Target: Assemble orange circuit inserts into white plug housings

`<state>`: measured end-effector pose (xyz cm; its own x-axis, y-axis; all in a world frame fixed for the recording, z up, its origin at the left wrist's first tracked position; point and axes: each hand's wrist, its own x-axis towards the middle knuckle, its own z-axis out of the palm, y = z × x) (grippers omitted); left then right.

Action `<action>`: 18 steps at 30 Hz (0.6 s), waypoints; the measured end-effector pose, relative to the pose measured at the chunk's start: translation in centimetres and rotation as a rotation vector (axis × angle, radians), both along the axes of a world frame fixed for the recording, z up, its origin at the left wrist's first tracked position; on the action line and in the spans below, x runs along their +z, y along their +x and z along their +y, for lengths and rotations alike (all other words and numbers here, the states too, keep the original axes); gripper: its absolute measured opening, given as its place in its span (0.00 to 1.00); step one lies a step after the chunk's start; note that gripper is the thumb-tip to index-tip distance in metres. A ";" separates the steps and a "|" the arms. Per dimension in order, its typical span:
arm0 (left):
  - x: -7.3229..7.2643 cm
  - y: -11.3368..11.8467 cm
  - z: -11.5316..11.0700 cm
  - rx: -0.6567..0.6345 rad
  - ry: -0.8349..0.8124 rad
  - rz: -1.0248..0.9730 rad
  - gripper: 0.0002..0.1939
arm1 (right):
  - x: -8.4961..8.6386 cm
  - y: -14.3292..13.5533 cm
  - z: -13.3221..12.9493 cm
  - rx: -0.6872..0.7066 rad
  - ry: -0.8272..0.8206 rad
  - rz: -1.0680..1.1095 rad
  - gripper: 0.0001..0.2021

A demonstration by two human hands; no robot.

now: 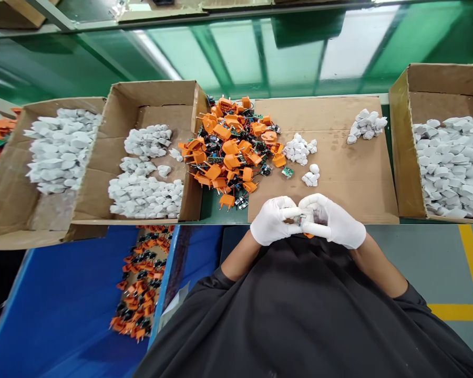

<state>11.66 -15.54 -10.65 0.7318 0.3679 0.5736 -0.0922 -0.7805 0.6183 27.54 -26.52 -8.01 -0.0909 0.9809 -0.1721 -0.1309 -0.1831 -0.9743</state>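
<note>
Both hands wear white gloves and meet close to my body at the table's front edge. My left hand and my right hand are closed together on a small white plug shell, with a bit of orange showing under it. Just beyond them lies a heap of orange plug parts with small circuit boards on a flat cardboard sheet. Small clusters of white shells lie on that sheet, with another cluster further right.
An open carton full of white shells stands at the right. Two cartons with white shells stand at the left. A blue bin below holds orange parts. A green conveyor runs behind.
</note>
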 end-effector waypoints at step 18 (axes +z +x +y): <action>0.0 -0.4 -0.8 -0.234 -1.165 0.110 0.43 | -0.4 -0.1 0.2 -0.287 0.504 -0.867 0.26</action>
